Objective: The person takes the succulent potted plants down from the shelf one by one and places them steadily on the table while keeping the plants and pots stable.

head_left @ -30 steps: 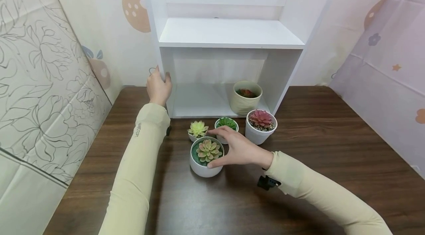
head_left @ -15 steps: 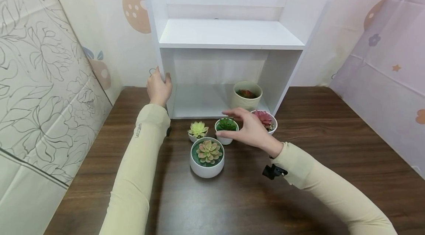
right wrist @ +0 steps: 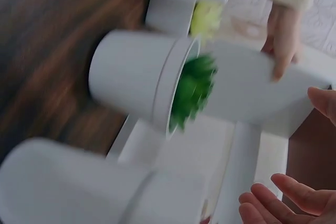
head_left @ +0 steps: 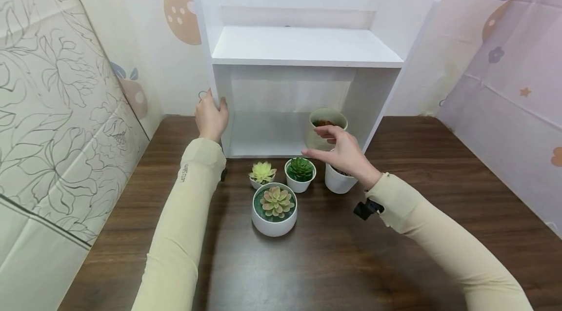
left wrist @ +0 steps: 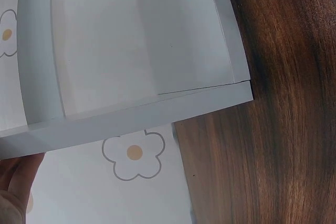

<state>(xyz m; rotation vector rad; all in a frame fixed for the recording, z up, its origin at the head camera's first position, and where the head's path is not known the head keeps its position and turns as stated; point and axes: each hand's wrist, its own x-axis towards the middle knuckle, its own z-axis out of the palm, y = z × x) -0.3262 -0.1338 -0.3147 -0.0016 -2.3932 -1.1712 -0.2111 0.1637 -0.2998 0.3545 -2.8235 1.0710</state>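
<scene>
My left hand (head_left: 211, 118) grips the left side panel of a white two-tier shelf (head_left: 307, 46), thumb on the inner face. In the left wrist view, only part of that hand (left wrist: 21, 184) shows at the panel's edge. My right hand (head_left: 344, 155), thumb and fingers spread and holding nothing, hovers over a white pot (head_left: 337, 183) and hides most of its plant. Behind its fingers, a cream pot (head_left: 314, 137) with a reddish plant stands on the lower shelf. A small white pot with a green succulent (head_left: 300, 169) stands to the left of the hand.
A small pot with a yellow-green succulent (head_left: 262, 172) stands before the shelf. A wider white pot (head_left: 274, 225) holding a pinkish-green succulent is nearest me. All rest on the dark wooden table (head_left: 246, 272); patterned wall coverings (head_left: 496, 101) enclose it.
My right hand has moved up and right, from over the wide white pot, past the green succulent, to above the rightmost white pot. My left hand has stayed on the shelf panel.
</scene>
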